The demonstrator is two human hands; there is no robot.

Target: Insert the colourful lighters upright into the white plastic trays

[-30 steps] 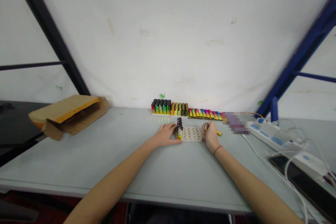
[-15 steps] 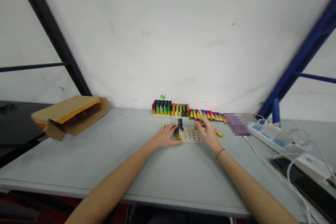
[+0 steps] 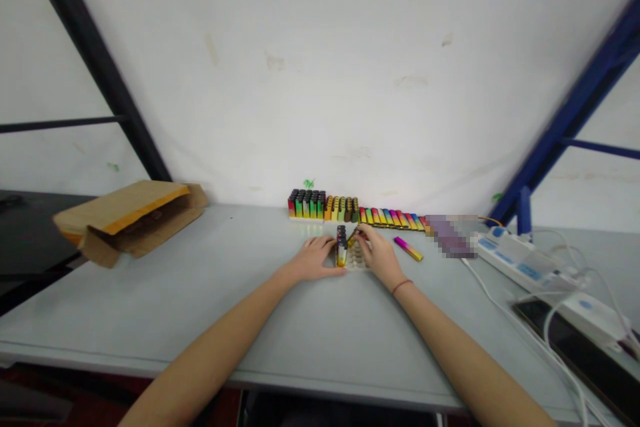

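A beige tray [image 3: 357,261] with rounded holes lies on the table between my hands. Several black-topped lighters [image 3: 342,253] stand upright along its left end. My left hand [image 3: 314,259] holds that end, thumb along the front and fingers curled at the back. Tilted over the holes, beside the standing lighters, is a yellowish lighter [image 3: 353,237] pinched in the fingertips of my right hand [image 3: 377,252]. The fingers hide part of it, so I cannot tell whether its base touches the tray. A purple-and-yellow lighter [image 3: 409,249] lies flat to the right of that hand.
Behind stand two packed blocks: green-and-black lighters [image 3: 307,205] and yellow-orange ones [image 3: 342,209]. A row of multicoloured lighters [image 3: 393,217] lies by the wall. An open cardboard box [image 3: 130,213] sits left. At right are a white power strip [image 3: 530,267], cables and a dark phone [image 3: 575,347].
My right hand has moved left with the lighter, from the tray's right side to beside the standing lighters. The purple-and-yellow lighter is now fully uncovered. My left hand stays in place.
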